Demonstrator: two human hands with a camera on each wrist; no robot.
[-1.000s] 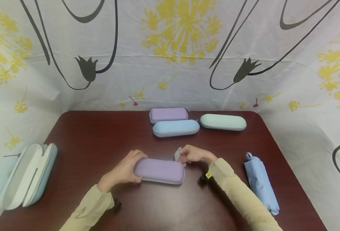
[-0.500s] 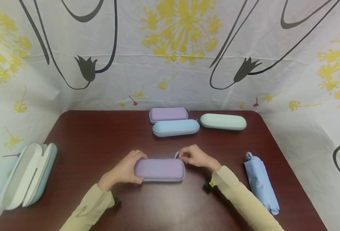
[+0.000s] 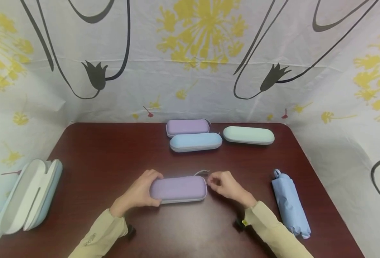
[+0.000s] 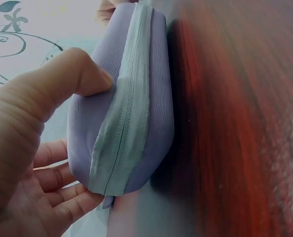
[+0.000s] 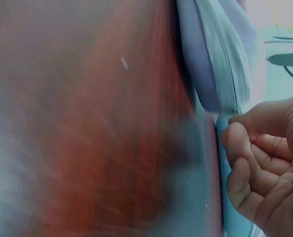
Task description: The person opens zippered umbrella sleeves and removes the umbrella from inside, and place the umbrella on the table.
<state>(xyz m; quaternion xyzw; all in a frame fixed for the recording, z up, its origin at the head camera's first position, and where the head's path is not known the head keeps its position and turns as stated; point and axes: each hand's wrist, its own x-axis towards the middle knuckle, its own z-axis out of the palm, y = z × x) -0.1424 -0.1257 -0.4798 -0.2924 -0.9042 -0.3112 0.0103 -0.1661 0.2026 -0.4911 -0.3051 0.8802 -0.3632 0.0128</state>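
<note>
We saw the purple case [image 3: 178, 189] on the table [image 3: 112, 150], between our hands; our left hand [image 3: 138, 191] gripped one end, thumb on the near side, fingers on the far side; our right hand [image 3: 226, 186] pinched the tiny zipper pull [image 5: 237, 114] at the other end, finger and thumb pressed together; a grey strap [image 3: 202, 172] poked out near those fingertips; a blue case [image 3: 196, 142] sat farther past our fingers.

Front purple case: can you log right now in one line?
left hand: grips front purple case; right hand: pinches at its zipper; open case: far left
</note>
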